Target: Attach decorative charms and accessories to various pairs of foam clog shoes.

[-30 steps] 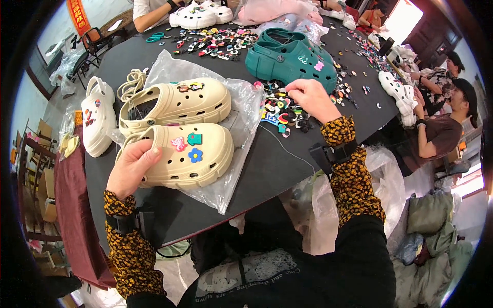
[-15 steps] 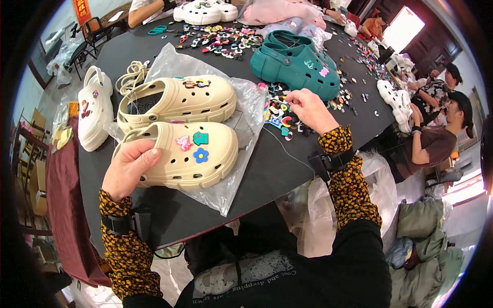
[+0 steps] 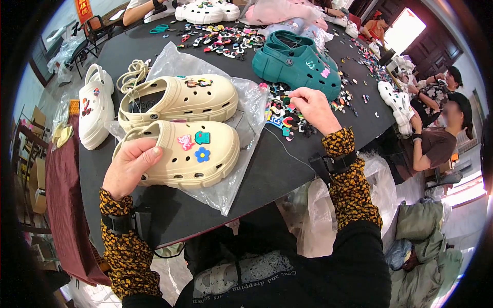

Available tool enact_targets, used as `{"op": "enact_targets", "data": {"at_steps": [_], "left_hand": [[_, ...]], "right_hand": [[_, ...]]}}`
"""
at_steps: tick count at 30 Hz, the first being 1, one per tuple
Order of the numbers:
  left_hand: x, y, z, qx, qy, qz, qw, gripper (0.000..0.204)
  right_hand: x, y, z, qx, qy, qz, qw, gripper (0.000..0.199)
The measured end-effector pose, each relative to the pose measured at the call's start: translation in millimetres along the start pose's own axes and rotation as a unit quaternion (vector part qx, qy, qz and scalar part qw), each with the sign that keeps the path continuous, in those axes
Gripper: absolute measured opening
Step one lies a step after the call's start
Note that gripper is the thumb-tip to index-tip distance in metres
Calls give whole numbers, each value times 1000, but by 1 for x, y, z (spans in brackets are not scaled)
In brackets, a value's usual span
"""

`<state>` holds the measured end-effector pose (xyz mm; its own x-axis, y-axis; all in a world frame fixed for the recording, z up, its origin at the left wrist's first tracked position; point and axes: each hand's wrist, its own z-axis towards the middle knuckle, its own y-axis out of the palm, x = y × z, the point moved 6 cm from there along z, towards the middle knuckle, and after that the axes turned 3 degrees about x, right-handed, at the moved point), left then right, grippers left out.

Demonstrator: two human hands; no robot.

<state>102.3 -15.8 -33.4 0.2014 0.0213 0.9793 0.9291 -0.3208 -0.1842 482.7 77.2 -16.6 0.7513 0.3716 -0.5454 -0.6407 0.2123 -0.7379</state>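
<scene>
While the fisheye rim is bending the round black table (image 3: 287,169) and cutting off its far side, a white clog (image 3: 95,105) is lying near the table's left edge, its heel strap toward the far side; just beside it a coil of pale cord (image 3: 132,76) is resting, partly tucked behind a clear plastic bag (image 3: 226,190) that is spreading crinkled toward the near edge; on that bag two cream clogs are sitting side by side, the farther cream clog (image 3: 179,100) carrying small charms too blurred to make out, the nearer cream clog (image 3: 190,154) showing a pink charm, a teal charm and a blue flower charm (image 3: 202,154); the left hand (image 3: 128,167) is gripping the nearer clog's heel end, thumb on top, fingers hidden underneath; toward the middle, the right hand (image 3: 314,109) is pinching into a heap of small coloured charms (image 3: 285,115), and whether it is holding one I cannot tell; beyond it a pair of teal clogs (image 3: 298,64) is standing, smooth and rounded; at the right edge other people are sitting, partly cut off.
</scene>
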Motion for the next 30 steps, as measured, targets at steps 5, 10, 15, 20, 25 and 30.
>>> {"op": "enact_targets", "data": {"at_steps": [5, 10, 15, 20, 25, 30], "left_hand": [[13, 7, -3, 15, -3, 8, 1000, 27], [9, 10, 0, 28, -3, 28, 999, 27], [8, 11, -2, 16, 7, -45, 999, 31], [8, 16, 1, 30, 20, -19, 999, 28], [7, 14, -4, 81, 69, -3, 994, 25], [3, 11, -2, 79, 97, 23, 992, 23]], "right_hand": [[-42, -5, -7, -30, 53, 94, 994, 16], [-134, 0, -30, -24, -7, 240, 971, 12], [-204, 31, -52, 10, -147, 201, 968, 13], [-210, 67, -69, 93, -229, 123, 961, 17], [-217, 90, -86, 130, -273, 31, 953, 22], [-220, 91, -91, 133, -270, 17, 953, 28]]}}
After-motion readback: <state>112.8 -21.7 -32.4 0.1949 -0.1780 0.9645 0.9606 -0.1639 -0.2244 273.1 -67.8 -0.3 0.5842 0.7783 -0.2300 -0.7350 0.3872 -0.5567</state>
